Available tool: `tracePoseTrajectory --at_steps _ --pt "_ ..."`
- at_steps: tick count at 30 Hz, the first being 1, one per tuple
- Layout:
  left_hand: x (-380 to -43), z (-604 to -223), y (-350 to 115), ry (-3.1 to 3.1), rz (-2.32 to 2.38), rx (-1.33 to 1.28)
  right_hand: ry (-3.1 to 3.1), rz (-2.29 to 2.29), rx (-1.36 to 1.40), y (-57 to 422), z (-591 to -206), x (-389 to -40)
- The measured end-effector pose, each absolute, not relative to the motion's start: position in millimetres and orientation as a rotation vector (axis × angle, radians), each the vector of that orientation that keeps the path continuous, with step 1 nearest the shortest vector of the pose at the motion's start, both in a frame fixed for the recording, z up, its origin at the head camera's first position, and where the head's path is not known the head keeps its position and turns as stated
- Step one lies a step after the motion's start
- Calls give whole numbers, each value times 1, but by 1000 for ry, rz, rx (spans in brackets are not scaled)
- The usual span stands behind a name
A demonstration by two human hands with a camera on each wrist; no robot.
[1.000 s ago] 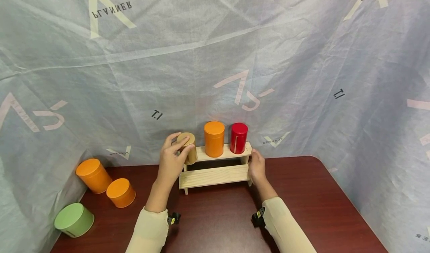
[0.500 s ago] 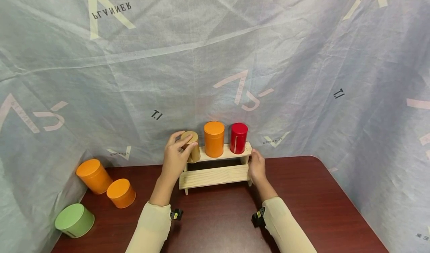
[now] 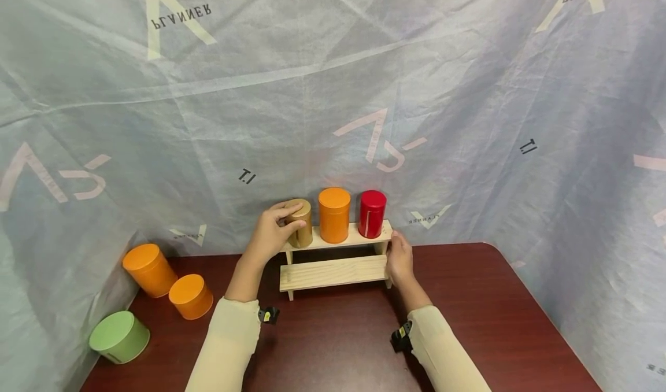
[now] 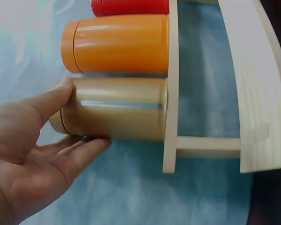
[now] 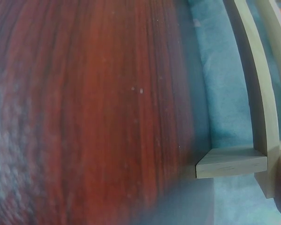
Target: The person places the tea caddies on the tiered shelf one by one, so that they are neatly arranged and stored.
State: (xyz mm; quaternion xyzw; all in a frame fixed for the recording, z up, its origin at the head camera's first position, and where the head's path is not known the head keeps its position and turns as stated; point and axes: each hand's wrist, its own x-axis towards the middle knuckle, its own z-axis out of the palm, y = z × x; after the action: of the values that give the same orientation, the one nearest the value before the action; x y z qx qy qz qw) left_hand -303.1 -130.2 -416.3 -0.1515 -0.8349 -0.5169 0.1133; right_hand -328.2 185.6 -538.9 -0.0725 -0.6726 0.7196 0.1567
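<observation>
A two-step wooden rack (image 3: 334, 273) stands at the back of the table. On its upper step, a gold tin (image 3: 302, 233) stands at the left end, with an orange tin (image 3: 335, 217) and a smaller red tin (image 3: 372, 215) to its right. My left hand (image 3: 267, 231) holds the gold tin near its lid, thumb on the near side and fingers around the left. The left wrist view shows the tin's base (image 4: 162, 110) at the upper board. My right hand (image 3: 399, 259) grips the rack's right end, only its edge showing in the right wrist view.
Two more orange tins, one taller (image 3: 150, 270) and one short (image 3: 191, 296), stand on the table's left side. A wide green tin (image 3: 119, 337) is nearer the front left. Grey printed cloth (image 3: 291, 120) hangs behind and along the sides of the dark red table (image 3: 333, 334).
The gold tin has moved right along the upper step, closer to the orange tin, and now stands straighter. My left hand shifted with it; the right hand stays at the rack's end.
</observation>
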Motion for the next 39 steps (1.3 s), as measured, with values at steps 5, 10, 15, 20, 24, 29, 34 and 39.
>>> tracePoseTrajectory --at_steps 5,10,15,20,24,29,34,39 --pt "-306 -417 -130 -2498 -1465 -402 -1954 2040 -233 187 -540 -329" --pt "-307 -418 -123 -2497 -1380 -349 -1947 2046 -231 188 -539 -330" --pt "-308 -420 -117 -2478 -1288 -342 -1962 2019 -224 190 -538 -331" --pt "-306 -426 -113 -2469 -1191 -315 -1964 2016 -228 189 -537 -330" --pt "-304 -430 -110 -2450 -1178 -299 -1964 2033 -226 187 -538 -330" --pt "-303 -430 -111 -2464 -1170 -281 -1938 2046 -216 186 -540 -331" --pt "-303 -429 -110 -2503 -1173 -232 -1944 2053 -225 185 -541 -331" --pt "-301 -432 -104 -2497 -1184 -201 -1926 2054 -235 185 -540 -330"
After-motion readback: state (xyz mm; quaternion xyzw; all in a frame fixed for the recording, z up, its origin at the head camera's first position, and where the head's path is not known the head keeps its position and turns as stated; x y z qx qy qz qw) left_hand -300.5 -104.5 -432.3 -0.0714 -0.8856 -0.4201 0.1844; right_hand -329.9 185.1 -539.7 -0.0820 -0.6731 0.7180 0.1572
